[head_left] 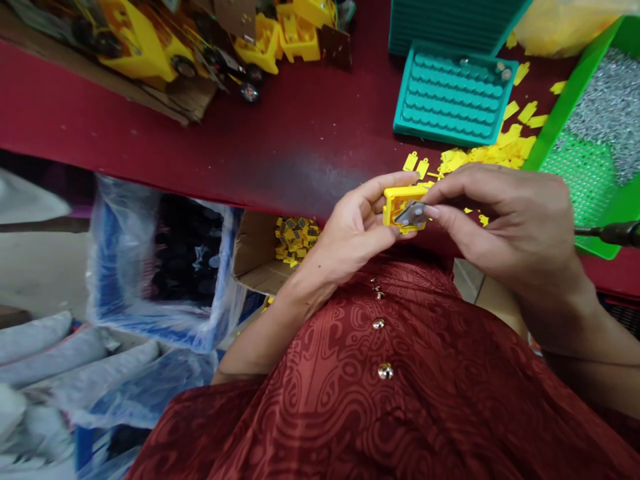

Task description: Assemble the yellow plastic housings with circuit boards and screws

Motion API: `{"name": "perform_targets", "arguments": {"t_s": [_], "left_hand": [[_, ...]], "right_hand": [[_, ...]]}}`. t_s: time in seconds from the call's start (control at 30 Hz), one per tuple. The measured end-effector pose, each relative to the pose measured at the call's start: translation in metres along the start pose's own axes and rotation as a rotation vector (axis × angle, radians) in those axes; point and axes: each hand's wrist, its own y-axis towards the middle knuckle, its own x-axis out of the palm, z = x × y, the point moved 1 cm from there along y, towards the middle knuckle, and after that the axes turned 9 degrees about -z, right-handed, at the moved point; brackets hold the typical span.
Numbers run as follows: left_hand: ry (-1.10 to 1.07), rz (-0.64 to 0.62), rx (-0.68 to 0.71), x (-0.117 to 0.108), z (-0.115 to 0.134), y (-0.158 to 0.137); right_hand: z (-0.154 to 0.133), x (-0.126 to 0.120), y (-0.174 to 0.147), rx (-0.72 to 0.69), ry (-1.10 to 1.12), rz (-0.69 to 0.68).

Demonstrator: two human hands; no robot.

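Observation:
My left hand [356, 223] grips a small yellow plastic housing [397, 193] by its sides, its hollow side facing up toward me. Between the thumb and forefinger of my right hand [510, 217] is a small flat greyish plate [413, 213], tilted at the housing's opening. Whether the plate touches the housing's inside I cannot tell. Just beyond my hands, loose yellow plastic tabs [500, 150] lie heaped on the dark red tabletop [310, 127].
A teal ribbed tray [453, 93] holds a few small metal pieces. At right, a green basket [550, 133] contains many screws, with a dark-handled tool [620, 233] beside it. Yellow toy vehicles [140, 40] sit in cardboard at upper left. Below are a carton [257, 257] and a plastic-lined blue crate [107, 267].

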Motion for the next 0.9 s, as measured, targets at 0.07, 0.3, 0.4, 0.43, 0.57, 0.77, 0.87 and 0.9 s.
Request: {"name": "perform_targets", "arguments": {"t_s": [0.07,0.3,0.4,0.43,0.57,0.77,0.87,0.9], "left_hand": [[0.003,0.001,-0.01,0.001,0.001,0.0],[0.007,0.026,-0.004,0.003,0.001,0.0],[0.024,0.021,-0.012,0.002,0.0,0.0],[0.032,0.017,-0.01,0.001,-0.001,0.0],[0.072,0.0,0.026,-0.001,-0.003,0.001],[0.052,0.016,-0.003,-0.005,-0.01,0.003],[0.033,0.031,0.0,-0.005,-0.013,0.004],[0.022,0.035,0.001,-0.005,-0.013,0.004]], "right_hand": [[0.0,-0.001,0.001,-0.008,-0.02,-0.016],[-0.004,0.0,0.001,-0.02,-0.122,-0.068],[-0.003,0.001,0.0,-0.039,-0.183,-0.094],[-0.003,0.002,0.0,-0.045,-0.194,-0.103],[0.001,0.005,-0.001,-0.072,-0.185,-0.098],[0.005,0.012,0.0,0.012,-0.062,-0.043],[0.008,0.017,-0.002,-0.043,-0.133,0.0],[0.01,0.018,-0.003,-0.069,-0.162,0.026]]}}
